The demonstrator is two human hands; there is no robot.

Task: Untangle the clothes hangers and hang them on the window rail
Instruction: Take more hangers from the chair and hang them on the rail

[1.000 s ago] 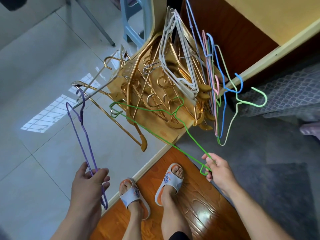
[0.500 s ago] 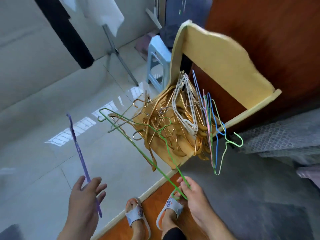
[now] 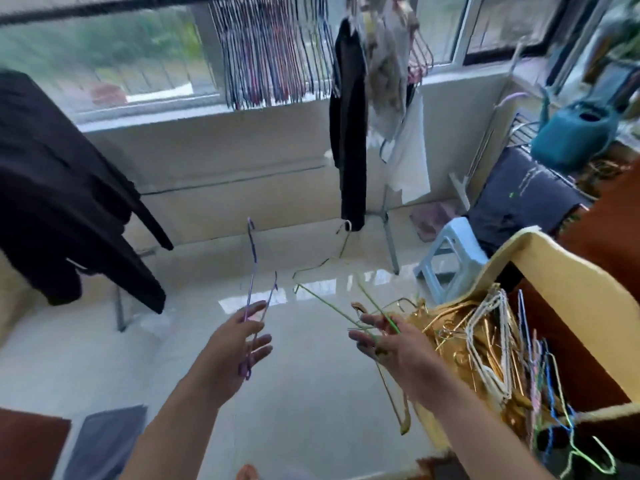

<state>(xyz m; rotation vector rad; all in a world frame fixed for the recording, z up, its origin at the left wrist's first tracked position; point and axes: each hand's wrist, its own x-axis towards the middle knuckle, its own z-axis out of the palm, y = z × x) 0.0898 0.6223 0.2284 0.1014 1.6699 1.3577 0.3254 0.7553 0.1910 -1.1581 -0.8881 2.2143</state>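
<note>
While both arms reach forward over the pale floor (image 3: 311,393), each hand carries one wire hanger. The left hand (image 3: 232,344) holds the purple hanger (image 3: 252,271) with its fingers (image 3: 258,342) loosely curled round the lower end; the wire runs between thumb and fingers, and a small loop pokes out just below them. Its long axis stands nearly upright, rising away from the fingers with the hook at the top, pointing toward the window rail (image 3: 104,8).

The right hand (image 3: 391,344) pinches the green hanger (image 3: 332,306) between thumb and fingers (image 3: 362,339). Two green wires slant up and to the left from the fingers, and the long axis leans toward the window, the hook end far from the hand near the hem of a hanging black garment (image 3: 349,116).

Just to the right of the right hand's fingers, a tangled pile of hangers (image 3: 485,344), gold, white and coloured, lies on a yellow chair (image 3: 561,289). High above both hands a row of hangers (image 3: 273,53) already hangs on the rail, blurred.
</note>
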